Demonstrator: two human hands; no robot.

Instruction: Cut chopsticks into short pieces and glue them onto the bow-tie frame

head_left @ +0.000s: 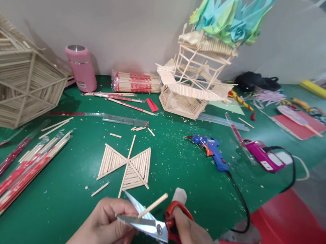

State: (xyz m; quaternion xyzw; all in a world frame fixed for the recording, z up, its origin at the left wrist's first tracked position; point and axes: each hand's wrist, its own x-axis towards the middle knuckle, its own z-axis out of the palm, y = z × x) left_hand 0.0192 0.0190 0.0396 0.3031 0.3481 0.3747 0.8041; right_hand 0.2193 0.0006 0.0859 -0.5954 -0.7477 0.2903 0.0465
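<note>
My left hand [114,224] is closed round a short wooden stick [153,205], whose free end points up and to the right. The stick lies between the parted blades of the scissors [150,227]. With my right hand [189,243] I grip those scissors by their red and yellow handles. Just beyond my hands, a flat piece made of sticks [127,162] rests on the green table, with some triangular sections filled by parallel sticks. A loose cut stick [100,189] lies beside it, and several short offcuts [139,129] lie farther back.
A blue glue gun [210,148] lies at right, its cord running to a purple power strip [265,156]. Bundled chopsticks [17,185] lie at left. Behind stand a pink bottle [81,67], a stick tower [193,81] and a large stick structure [13,84]. A red stool [293,239] stands at right.
</note>
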